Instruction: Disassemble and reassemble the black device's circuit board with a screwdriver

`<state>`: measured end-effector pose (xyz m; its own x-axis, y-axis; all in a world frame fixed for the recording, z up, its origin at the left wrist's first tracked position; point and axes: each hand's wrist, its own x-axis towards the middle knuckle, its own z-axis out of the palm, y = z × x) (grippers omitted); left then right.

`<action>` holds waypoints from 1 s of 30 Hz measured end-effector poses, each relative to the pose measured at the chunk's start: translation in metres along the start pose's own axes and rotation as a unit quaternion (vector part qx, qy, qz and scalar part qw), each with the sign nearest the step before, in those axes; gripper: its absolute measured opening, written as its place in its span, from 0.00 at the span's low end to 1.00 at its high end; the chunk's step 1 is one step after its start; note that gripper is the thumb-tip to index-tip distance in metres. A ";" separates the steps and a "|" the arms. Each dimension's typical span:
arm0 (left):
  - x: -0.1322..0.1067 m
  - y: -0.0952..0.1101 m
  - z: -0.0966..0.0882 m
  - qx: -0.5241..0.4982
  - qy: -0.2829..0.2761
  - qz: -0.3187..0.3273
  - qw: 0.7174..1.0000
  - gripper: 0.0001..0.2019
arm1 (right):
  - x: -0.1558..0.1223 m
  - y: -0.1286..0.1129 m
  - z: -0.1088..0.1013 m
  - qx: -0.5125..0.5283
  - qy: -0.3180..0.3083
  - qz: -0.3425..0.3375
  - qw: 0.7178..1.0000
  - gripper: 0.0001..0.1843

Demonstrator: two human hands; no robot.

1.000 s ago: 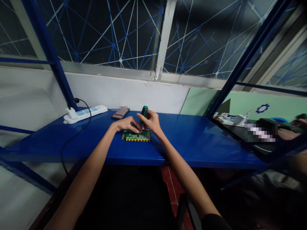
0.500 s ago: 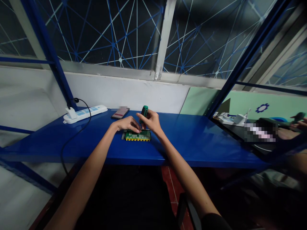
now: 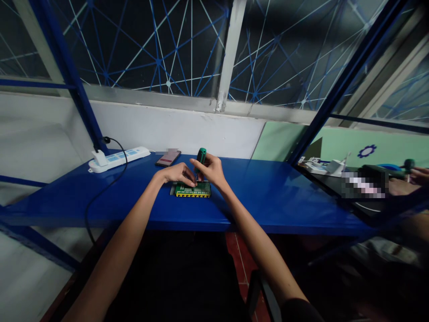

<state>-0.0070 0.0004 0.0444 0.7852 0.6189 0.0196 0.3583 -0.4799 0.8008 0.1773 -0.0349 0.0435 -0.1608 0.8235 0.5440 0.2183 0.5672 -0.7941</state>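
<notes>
A green circuit board (image 3: 193, 190) with a yellow front edge lies on the blue table (image 3: 268, 197). My right hand (image 3: 212, 171) is closed round a green-handled screwdriver (image 3: 200, 158), held upright with its tip down on the board. My left hand (image 3: 177, 173) rests on the board's left part, its fingertips pinched together beside the screwdriver's shaft. What those fingertips hold, if anything, is too small to see.
A white power strip (image 3: 118, 159) with a black cable (image 3: 100, 197) lies at the table's back left. A phone (image 3: 168, 158) lies behind the board. At the right, another bench (image 3: 335, 172) holds small items, and another person's hand (image 3: 418, 173) holds a tool.
My hands and the screwdriver stay almost still on the board. The other person's hand at the far right has shifted with its tool.
</notes>
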 end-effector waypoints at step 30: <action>-0.001 -0.007 -0.003 -0.059 -0.007 0.016 0.998 0.12 | 0.001 -0.013 -0.011 0.144 -0.187 0.046 0.971 0.19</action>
<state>-0.0120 0.0048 0.0404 0.8030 0.5947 0.0382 0.2720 -0.4228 0.8644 0.1844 -0.0417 0.0575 -0.5035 0.7792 0.3733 -0.0216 0.4205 -0.9070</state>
